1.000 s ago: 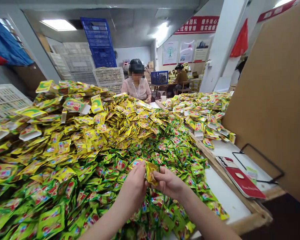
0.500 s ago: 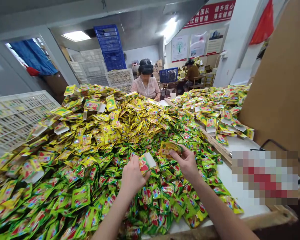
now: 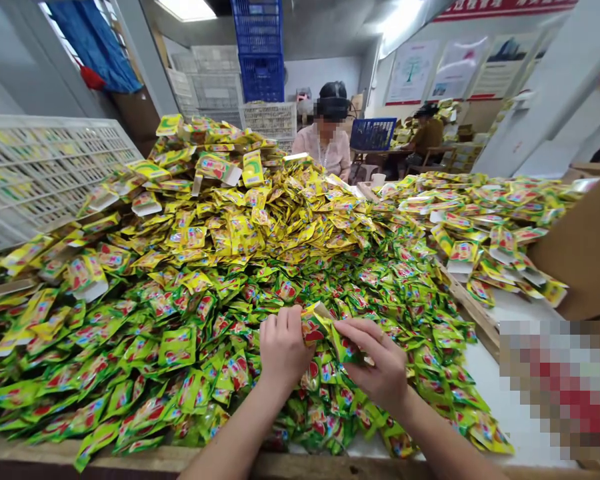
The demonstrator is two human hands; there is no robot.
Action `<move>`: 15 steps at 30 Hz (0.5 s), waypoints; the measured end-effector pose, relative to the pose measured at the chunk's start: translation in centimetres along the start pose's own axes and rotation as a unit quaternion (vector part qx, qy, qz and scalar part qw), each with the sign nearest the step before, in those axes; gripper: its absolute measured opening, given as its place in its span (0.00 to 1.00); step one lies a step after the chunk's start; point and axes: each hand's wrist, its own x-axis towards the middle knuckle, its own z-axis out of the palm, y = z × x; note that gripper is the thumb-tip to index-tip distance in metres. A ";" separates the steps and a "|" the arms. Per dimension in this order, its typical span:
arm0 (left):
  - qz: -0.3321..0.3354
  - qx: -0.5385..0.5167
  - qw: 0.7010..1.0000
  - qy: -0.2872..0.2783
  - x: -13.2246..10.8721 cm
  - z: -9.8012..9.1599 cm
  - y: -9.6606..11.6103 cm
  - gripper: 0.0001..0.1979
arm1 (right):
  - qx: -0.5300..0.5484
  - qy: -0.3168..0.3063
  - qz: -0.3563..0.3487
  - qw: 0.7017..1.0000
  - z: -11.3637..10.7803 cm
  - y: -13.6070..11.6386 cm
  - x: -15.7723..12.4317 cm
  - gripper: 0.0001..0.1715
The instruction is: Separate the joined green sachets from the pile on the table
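My left hand (image 3: 284,343) is wrapped round a small printed carton (image 3: 314,325), whose white end flap stands up on the right side. Close against that end, my right hand (image 3: 380,363) pinches a green sachet (image 3: 343,345) with a red print between thumb and fingers. Whether the sachet's edge is inside the carton I cannot tell. Below and around both hands spreads a heap of green sachets (image 3: 175,347). Behind it rises a mound of yellow sachets (image 3: 280,223).
Cartons (image 3: 215,167) lie on the mound at the left, beside a white plastic crate (image 3: 55,167). More cartons (image 3: 480,207) lie right of a wooden strip (image 3: 473,313). A brown cardboard sheet (image 3: 585,253) stands at the right. A person (image 3: 325,143) sits opposite.
My right hand held a yellow sachet apart from the carton; now it holds a green one against the carton's end. My left hand keeps the carton. The head view has shifted.
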 end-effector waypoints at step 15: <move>-0.022 -0.011 0.998 -0.060 -0.6 -0.2 0.1 0.11 | 0.030 -0.002 0.180 0.983 0.5 -0.6 -0.2 0.19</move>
